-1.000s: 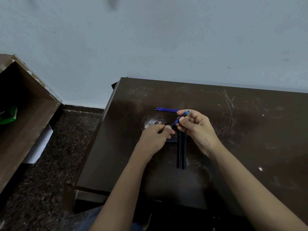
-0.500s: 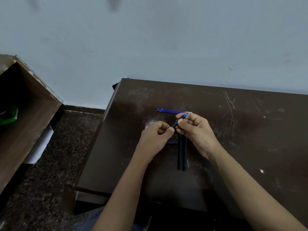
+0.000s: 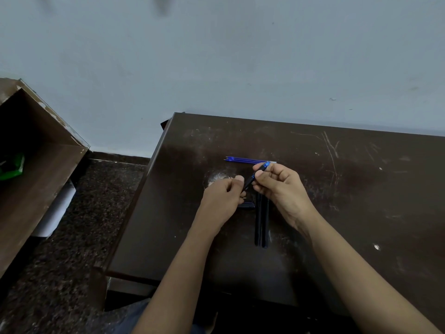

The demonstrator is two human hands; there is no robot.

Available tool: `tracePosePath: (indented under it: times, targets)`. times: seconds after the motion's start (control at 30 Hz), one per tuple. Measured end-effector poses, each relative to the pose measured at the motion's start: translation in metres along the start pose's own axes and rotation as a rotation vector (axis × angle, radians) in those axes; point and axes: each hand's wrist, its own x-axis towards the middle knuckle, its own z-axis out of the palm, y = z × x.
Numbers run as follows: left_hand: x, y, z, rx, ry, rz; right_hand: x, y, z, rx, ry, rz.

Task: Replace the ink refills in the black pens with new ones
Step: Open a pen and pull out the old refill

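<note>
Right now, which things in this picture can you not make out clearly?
Head view only.
The held pen: lower end hidden in the left hand.
The small black part: mostly covered by the left hand.
The two black pens: far ends hidden under the right hand.
The blue refills: too thin to count.
The green thing: cut off by the left edge.

Bare hands (image 3: 222,196), bare forearms (image 3: 183,273), blue jeans (image 3: 134,317)
</note>
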Motion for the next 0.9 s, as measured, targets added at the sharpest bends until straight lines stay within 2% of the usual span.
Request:
tracePosePath:
  times: [0.13, 0.23, 0.4, 0.6, 0.77, 0.9]
  targets:
    - [-0.0012, -0.0009, -0.0004, -0.001, -0.070, 0.032, 0.0007, 0.0007, -0.0002, 0.011, 0.021, -0.001]
    - [0.0024, -0.0068, -0.0012, 0.042, -0.028, 0.085, 0.0006, 0.0000, -0.0012, 0.008, 0.011, 0.002]
    - [0.0009, 0.0004, 0.0025, -0.057, -0.053, -0.045, 0.0013, 0.0000, -0.0002, 0.021, 0.021, 0.002]
    - [0.0040, -0.0060, -0.0021, -0.002, -0.022, 0.072, 0.0001, 0.0000, -0.0006, -0.003, 0.009, 0.002]
    - [0.0014, 0.0000, 0.0017, -0.079, -0.125, -0.062, -0.0002, -0.0002, 0.0008, -0.010, 0.012, -0.002]
    - [0.0004, -0.0012, -0.0007, -0.058, -0.092, 0.026, -0.0009, -0.0009, 0.0004, -0.011, 0.001, 0.003]
